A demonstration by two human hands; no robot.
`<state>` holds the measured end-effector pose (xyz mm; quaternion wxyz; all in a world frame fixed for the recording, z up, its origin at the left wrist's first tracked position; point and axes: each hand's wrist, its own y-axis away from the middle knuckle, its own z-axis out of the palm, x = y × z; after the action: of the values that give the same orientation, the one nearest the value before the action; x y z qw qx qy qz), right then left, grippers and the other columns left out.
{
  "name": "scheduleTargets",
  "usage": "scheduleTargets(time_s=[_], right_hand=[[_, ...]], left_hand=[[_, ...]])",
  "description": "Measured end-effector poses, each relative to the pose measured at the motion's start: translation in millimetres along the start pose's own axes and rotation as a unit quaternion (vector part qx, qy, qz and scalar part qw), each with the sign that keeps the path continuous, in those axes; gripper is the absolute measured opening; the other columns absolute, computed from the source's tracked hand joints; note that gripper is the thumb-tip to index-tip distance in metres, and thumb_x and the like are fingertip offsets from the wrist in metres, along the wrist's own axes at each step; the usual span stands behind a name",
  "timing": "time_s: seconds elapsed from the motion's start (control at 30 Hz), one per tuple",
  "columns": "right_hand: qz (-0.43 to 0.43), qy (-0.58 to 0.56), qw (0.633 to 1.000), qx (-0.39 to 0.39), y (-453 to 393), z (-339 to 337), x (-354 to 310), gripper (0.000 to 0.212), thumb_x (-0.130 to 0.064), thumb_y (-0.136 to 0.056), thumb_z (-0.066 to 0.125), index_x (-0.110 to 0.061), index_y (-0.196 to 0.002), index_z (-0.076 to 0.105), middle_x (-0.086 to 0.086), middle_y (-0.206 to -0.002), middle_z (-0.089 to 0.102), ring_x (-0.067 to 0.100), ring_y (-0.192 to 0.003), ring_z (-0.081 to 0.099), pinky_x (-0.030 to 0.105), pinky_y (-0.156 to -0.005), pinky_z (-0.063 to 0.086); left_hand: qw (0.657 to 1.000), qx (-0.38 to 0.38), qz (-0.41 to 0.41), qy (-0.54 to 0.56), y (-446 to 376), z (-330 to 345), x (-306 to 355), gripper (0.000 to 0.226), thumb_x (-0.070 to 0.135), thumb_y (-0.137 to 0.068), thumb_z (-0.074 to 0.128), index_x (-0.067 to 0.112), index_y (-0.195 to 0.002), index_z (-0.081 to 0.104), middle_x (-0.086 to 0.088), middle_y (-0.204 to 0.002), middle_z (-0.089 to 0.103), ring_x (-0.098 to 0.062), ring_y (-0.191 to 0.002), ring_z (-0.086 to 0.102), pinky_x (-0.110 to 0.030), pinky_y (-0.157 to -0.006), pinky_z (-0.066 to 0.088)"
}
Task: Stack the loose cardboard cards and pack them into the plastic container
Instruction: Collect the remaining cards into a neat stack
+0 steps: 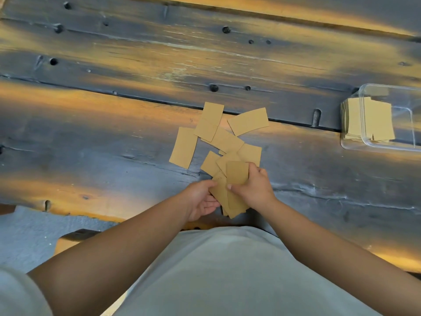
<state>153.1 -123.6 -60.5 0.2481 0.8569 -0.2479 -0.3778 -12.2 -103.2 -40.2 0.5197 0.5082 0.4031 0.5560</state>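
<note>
1. No text, label, brand, number or sign can be read anywhere.
2. The cards (213, 135) on the table (114, 137) show plain brown faces.
3. The container (385, 119) at the table's right edge is clear, with no lettering; the cards inside it are plain too.

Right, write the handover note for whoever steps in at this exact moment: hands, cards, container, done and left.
Left hand: holds a small gathered stack of cards from below, near the table edge.
Right hand: grips the same stack and presses another card onto it.
Loose cards: still scattered, partly overlapping, on the wooden table just beyond the hands.
Plastic container: far right, already holds packed cards.
Done: one batch packed, a second begun.
Left: gather the rest, square the stack, put it in the container.
</note>
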Motion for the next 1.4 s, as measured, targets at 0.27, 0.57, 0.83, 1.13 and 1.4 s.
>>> scheduleTargets(time_s=[0.27, 0.57, 0.83, 1.13, 1.4], right_hand=[[0.060, 0.038, 0.997, 0.029, 7.5, 10.9, -3.4, 0.067, -0.036, -0.070, 0.079, -0.030, -0.126, 0.043, 0.002, -0.125, 0.028, 0.029, -0.117, 0.033, 0.031, -0.090, 0.038], [0.064, 0.084, 0.994, -0.019, 4.5, 4.5, -10.9, 0.098, -0.040, -0.064, 0.083, -0.031, -0.141, 0.022, 0.005, -0.130, 0.032, 0.029, -0.111, 0.050, 0.038, -0.082, 0.049], [0.045, 0.141, 0.989, -0.016, 2.2, -2.7, -13.0, 0.098, -0.047, -0.059, 0.084, -0.030, -0.134, 0.024, -0.004, -0.142, 0.015, 0.027, -0.106, 0.055, 0.041, -0.079, 0.053], [0.060, 0.089, 0.991, -0.081, -7.6, -3.6, -16.7, 0.069, -0.049, -0.056, 0.084, -0.024, -0.103, 0.039, 0.001, -0.105, 0.047, 0.025, -0.101, 0.048, 0.036, -0.071, 0.045], [0.032, 0.037, 0.999, -0.002, 2.4, -7.0, -8.3, 0.058, -0.043, -0.066, 0.082, -0.026, -0.096, 0.036, -0.010, -0.080, 0.050, 0.017, -0.076, 0.051, 0.028, -0.048, 0.032]], left_hand=[[1.000, 0.019, 0.011, 0.017, 4.0, 4.9, -3.0, 0.034, 0.031, -0.096, 0.050, 0.008, -0.122, 0.056, -0.020, -0.112, 0.065, -0.028, -0.102, 0.063, -0.034, -0.084, 0.051], [0.991, 0.058, 0.073, 0.092, 3.7, 12.9, -6.1, 0.032, 0.017, -0.094, 0.053, 0.005, -0.124, 0.056, -0.016, -0.120, 0.060, -0.030, -0.109, 0.060, -0.036, -0.093, 0.051], [0.991, 0.071, 0.061, 0.093, 13.7, 23.5, -0.2, 0.018, 0.022, -0.094, 0.051, 0.014, -0.109, 0.055, -0.004, -0.097, 0.059, -0.028, -0.103, 0.059, -0.035, -0.074, 0.049], [0.991, 0.052, 0.048, 0.115, 12.0, 19.6, 12.5, 0.007, 0.024, -0.095, 0.055, 0.019, -0.094, 0.052, -0.002, -0.093, 0.048, -0.026, -0.092, 0.056, -0.036, -0.081, 0.046], [0.997, 0.004, 0.049, 0.060, 14.0, 7.1, 16.7, 0.017, 0.028, -0.096, 0.053, 0.018, -0.108, 0.048, -0.003, -0.110, 0.053, -0.028, -0.087, 0.059, -0.036, -0.072, 0.050]])
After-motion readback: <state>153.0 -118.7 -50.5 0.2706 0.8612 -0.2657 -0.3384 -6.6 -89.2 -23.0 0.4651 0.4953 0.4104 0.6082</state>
